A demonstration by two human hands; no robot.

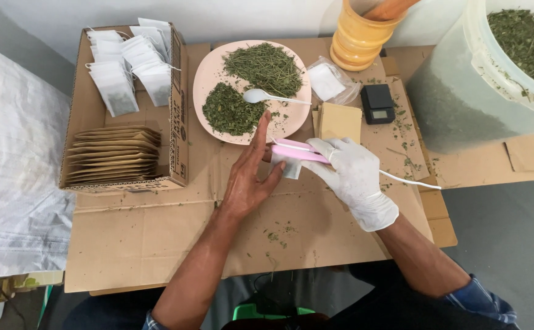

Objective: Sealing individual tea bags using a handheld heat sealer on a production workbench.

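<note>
While I look down from the head camera, my bare left hand [248,177] lies over the flattened brown cardboard sheet [157,232], fingers stretched out straight and together, thumb reaching toward the small white paper tea bag [291,168]. It steadies the bag's near edge rather than closing round anything. My right hand [354,177], in a white disposable glove, is clamped on the pink handheld sealing tool [300,151], whose two arms are pressed down across the top of that tea bag; a thin white cord [411,181] trails from the tool off to the right. So the bag sits between my two hands, pinched in the pink tool, just below the rim of the round pale pink plate [203,76].

On that plate lie two heaps of dried green herb [264,67] and a white plastic spoon [261,96]. Left of the plate stands an open cardboard box [178,122] with filled white tea bags [129,67] at the back and a stack of flat brown paper envelopes [114,153] at the front. Right of the plate I see a clear plastic sachet [331,80], a tan square paper pouch [339,121] and a small black pocket scale [378,102] (its display is too small to make out). Behind them is a yellow wooden mortar [359,36], and at far right a large translucent plastic tub [481,85] holding more herb.
</note>
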